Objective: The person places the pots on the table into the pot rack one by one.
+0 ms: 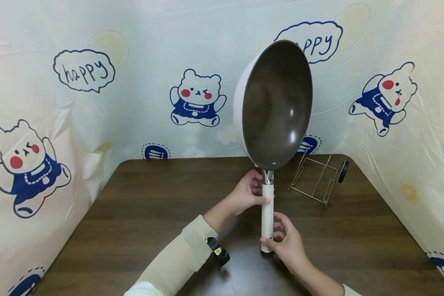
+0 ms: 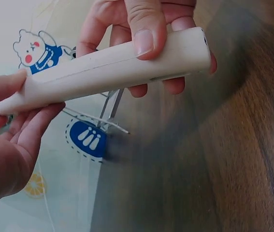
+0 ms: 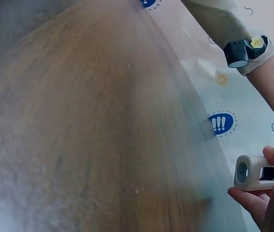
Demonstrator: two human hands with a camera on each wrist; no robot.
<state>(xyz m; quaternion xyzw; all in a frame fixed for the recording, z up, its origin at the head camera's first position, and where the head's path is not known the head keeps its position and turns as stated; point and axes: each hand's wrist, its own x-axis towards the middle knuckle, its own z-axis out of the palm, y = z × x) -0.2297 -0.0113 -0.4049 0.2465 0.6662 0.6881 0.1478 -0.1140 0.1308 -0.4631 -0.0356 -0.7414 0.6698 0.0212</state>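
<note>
A deep wok [image 1: 277, 102] with a white outside and a brown inside is held upright, its opening turned to the right. Its white handle [image 1: 267, 218] points down toward the table. My left hand [image 1: 244, 195] grips the handle's upper part near the metal neck [image 1: 268, 177], thumb in front. Lower down, my right hand [image 1: 289, 244] pinches the handle close to its end. Thumb and fingers of both hands lie on opposite sides of the handle in the left wrist view. A hollow opening shows at the handle's end [image 3: 243, 173] in the right wrist view.
Behind the handle, to the right, a metal wire rack [image 1: 312, 181] with a black round part [image 1: 343, 171] stands on the brown wooden table [image 1: 151, 197]. A printed curtain [image 1: 140, 98] with bears hangs around the table. My left forearm carries a black wrist camera [image 1: 219, 251].
</note>
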